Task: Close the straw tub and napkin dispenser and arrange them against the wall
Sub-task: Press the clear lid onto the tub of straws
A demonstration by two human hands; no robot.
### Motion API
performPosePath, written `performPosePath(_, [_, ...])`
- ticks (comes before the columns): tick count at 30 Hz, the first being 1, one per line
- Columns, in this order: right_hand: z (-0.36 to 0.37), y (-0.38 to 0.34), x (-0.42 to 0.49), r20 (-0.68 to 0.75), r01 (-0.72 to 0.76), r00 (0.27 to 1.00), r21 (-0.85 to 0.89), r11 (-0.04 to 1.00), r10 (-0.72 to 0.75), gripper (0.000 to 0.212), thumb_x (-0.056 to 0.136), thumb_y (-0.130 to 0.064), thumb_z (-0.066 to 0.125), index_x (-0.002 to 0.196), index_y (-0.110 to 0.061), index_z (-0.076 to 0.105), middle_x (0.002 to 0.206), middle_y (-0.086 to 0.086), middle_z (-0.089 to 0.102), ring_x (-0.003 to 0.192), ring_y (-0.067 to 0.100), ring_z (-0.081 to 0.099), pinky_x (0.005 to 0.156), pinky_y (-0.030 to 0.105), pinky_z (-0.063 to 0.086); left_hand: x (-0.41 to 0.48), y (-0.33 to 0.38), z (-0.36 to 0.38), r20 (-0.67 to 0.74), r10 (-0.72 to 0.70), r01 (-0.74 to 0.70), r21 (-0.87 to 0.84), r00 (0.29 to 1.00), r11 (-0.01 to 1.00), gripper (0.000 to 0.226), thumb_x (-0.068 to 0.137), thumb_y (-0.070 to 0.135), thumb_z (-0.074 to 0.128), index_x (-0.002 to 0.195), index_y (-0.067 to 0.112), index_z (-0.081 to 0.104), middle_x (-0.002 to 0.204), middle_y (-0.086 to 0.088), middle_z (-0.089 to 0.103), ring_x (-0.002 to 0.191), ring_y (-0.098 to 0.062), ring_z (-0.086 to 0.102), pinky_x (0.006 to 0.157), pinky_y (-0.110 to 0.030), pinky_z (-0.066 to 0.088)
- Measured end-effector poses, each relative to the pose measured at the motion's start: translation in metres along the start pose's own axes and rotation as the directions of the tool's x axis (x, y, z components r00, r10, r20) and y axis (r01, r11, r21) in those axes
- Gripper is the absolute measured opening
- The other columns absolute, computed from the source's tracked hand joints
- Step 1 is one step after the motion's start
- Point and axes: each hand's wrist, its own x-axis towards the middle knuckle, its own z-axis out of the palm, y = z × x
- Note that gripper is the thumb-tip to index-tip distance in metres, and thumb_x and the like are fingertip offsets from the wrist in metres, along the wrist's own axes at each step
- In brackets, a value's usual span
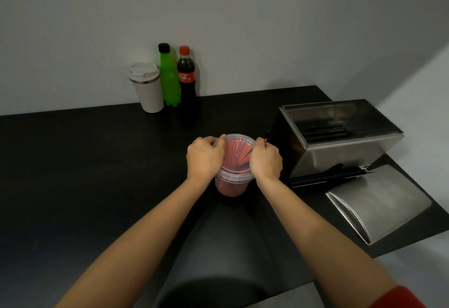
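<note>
A clear plastic straw tub point(233, 181) holding red straws stands in the middle of the black counter point(97, 174), with a clear lid point(237, 148) on its rim. My left hand point(205, 158) grips the lid's left side and my right hand point(266, 159) grips its right side. To the right stands the steel napkin dispenser point(340, 135), its front cover point(379, 202) hanging open and lying flat on the counter, with dark contents showing at the hinge.
Against the back wall point(243, 28) stand a cream travel cup point(147, 88), a green bottle point(169, 77) and a cola bottle point(186, 77). The counter's right edge runs just past the open dispenser cover.
</note>
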Motion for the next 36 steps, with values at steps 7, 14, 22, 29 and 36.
performPosePath(7, [0.001, -0.001, 0.005, 0.034, -0.041, 0.999, -0.048, 0.998, 0.042, 0.046, 0.097, -0.039, 0.032, 0.097, -0.008, 0.066, 0.083, 0.007, 0.063, 0.078, 0.020, 0.061, 0.067, 0.034, 0.042, -0.001, -0.002, 0.001, -0.007, -0.001, 0.001, -0.034, 1.000, 0.999, 0.039, 0.092, 0.040, 0.051, 0.064, 0.016, 0.062, 0.051, 0.005, 0.052, 0.043, -0.003, 0.050, 0.040, -0.007, 0.036])
performPosePath(14, [-0.001, -0.004, 0.006, 0.009, -0.061, 0.998, -0.095, 0.994, 0.062, 0.043, 0.098, -0.038, 0.033, 0.104, -0.009, 0.063, 0.095, 0.010, 0.066, 0.088, 0.024, 0.062, 0.072, 0.036, 0.046, -0.001, 0.000, 0.000, 0.014, 0.009, -0.009, -0.019, 1.000, 1.000, 0.035, 0.092, 0.040, 0.050, 0.069, 0.016, 0.063, 0.056, 0.004, 0.055, 0.046, -0.005, 0.051, 0.040, -0.008, 0.036])
performPosePath(22, [-0.003, -0.005, 0.001, 0.032, -0.073, 0.997, -0.067, 0.995, 0.076, 0.039, 0.094, -0.038, 0.033, 0.099, -0.013, 0.063, 0.086, 0.005, 0.061, 0.081, 0.022, 0.059, 0.071, 0.038, 0.045, -0.019, 0.009, 0.005, 0.120, 0.006, -0.035, 0.248, 0.993, 0.968, 0.088, 0.069, 0.063, 0.062, 0.140, 0.019, 0.032, 0.137, -0.008, 0.040, 0.117, -0.028, 0.050, 0.081, -0.035, 0.043])
performPosePath(29, [-0.004, -0.003, 0.003, 0.063, -0.021, 0.998, -0.073, 0.997, 0.026, 0.039, 0.095, -0.039, 0.033, 0.093, -0.013, 0.063, 0.076, 0.001, 0.058, 0.068, 0.014, 0.054, 0.054, 0.029, 0.031, -0.020, 0.013, 0.002, 0.103, 0.020, -0.057, 0.376, 0.995, 0.925, 0.103, 0.060, 0.079, 0.054, 0.139, 0.016, 0.032, 0.133, -0.012, 0.047, 0.113, -0.034, 0.053, 0.078, -0.040, 0.048])
performPosePath(36, [-0.002, -0.002, 0.008, 0.046, -0.016, 0.999, -0.056, 0.998, 0.019, 0.040, 0.098, -0.038, 0.033, 0.103, -0.011, 0.062, 0.089, 0.006, 0.063, 0.080, 0.018, 0.059, 0.066, 0.032, 0.039, -0.019, 0.014, 0.004, 0.095, 0.022, -0.061, 0.423, 0.995, 0.904, 0.103, 0.060, 0.083, 0.052, 0.131, 0.010, 0.038, 0.126, -0.013, 0.051, 0.107, -0.031, 0.056, 0.078, -0.041, 0.052])
